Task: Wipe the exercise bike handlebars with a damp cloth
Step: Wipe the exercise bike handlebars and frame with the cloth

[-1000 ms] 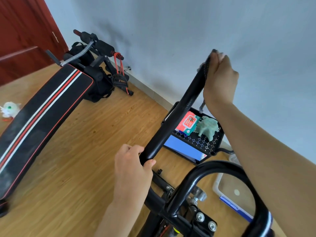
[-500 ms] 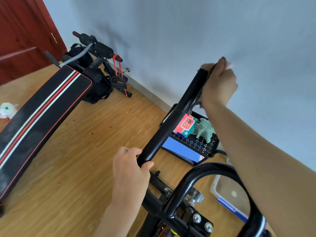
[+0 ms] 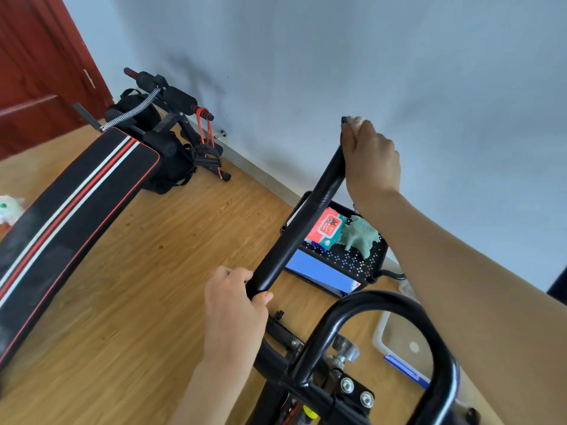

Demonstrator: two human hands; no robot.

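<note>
The left hand (image 3: 233, 308) has its grip closed round the lower end of the black handlebar (image 3: 296, 228), likely steadying it, while the right hand (image 3: 369, 161) clamps a cloth (image 3: 344, 120), barely peeking out, round the top end.

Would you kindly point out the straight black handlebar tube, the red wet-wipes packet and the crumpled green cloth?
Straight black handlebar tube (image 3: 295, 228): head view, mid-shaft.
Red wet-wipes packet (image 3: 327, 226): head view, front face.
Crumpled green cloth (image 3: 360, 236): head view, centre folds.

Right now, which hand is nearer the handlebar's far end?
Right. Right hand grips the cloth round the handlebar at that end; left hand holds its near end.
</note>
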